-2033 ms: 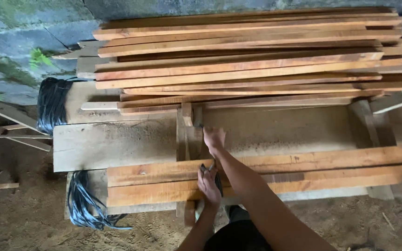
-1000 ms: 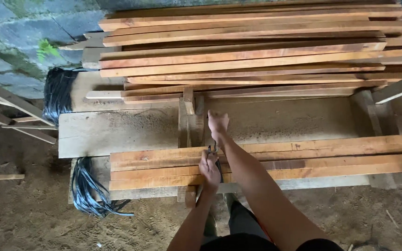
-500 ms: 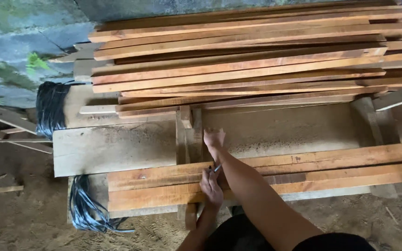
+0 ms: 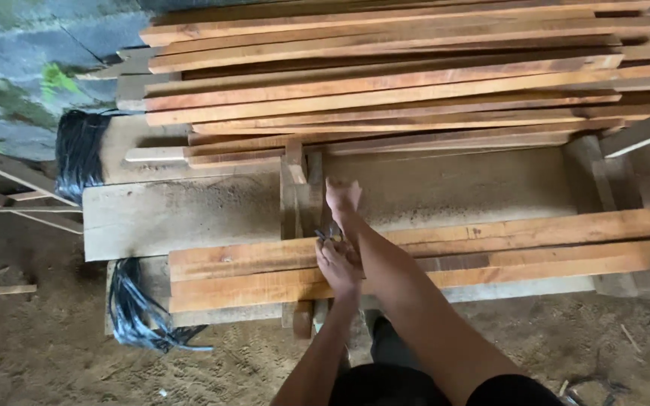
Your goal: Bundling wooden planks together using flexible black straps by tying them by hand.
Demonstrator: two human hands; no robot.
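My right hand (image 4: 342, 197) reaches forward and rests on the wide, dusty grey board (image 4: 182, 214), just beyond two long reddish planks (image 4: 536, 256) that lie across in front of me. My left hand (image 4: 337, 265) is over the near planks, right beside my right wrist. Its fingers are closed on a small dark tool (image 4: 328, 236), whose tip sits at the far edge of the upper plank. An upright wooden post (image 4: 295, 199) stands just left of both hands.
A tall stack of long reddish slats (image 4: 385, 83) fills the far side. Black plastic sheeting bunches at the left (image 4: 80, 150) and lower left (image 4: 133, 304). A stone wall (image 4: 16, 68) is at the upper left. Sawdust-covered ground (image 4: 39, 346) lies below, with loose sticks (image 4: 1, 188).
The view has wobbled sideways and back. Both hands keep nearly the same place on the wood, with the left hand's tool still at the plank's far edge.
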